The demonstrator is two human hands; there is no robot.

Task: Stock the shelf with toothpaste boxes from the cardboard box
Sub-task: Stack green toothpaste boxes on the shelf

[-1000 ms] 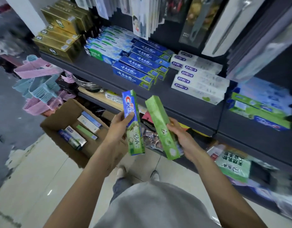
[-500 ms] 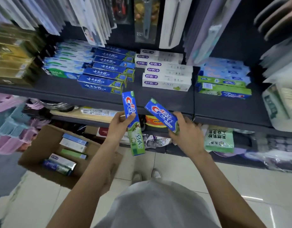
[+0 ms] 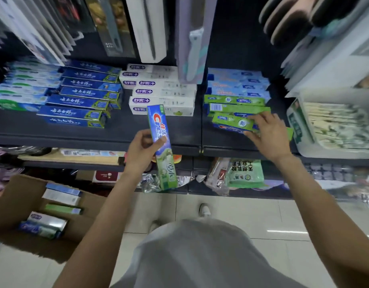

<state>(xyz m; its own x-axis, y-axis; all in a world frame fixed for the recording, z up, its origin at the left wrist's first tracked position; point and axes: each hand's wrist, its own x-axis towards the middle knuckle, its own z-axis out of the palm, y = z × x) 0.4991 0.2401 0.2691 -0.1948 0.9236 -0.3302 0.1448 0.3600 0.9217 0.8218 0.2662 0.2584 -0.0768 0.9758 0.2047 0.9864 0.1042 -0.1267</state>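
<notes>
From the head view, the right hand [image 3: 268, 135] pinches a green toothpaste box [image 3: 233, 123] and sets it on the stack of matching green boxes at the right of the dark shelf [image 3: 125, 129]. The left hand [image 3: 143, 151] grips a blue-and-green toothpaste box [image 3: 161, 146] upright, just in front of the shelf edge. The cardboard box [image 3: 17, 196] (several cartons left inside) sits on the floor, lower left of the shelf. Placing is underway; next, I judge, comes release, then shelving the left box.
</notes>
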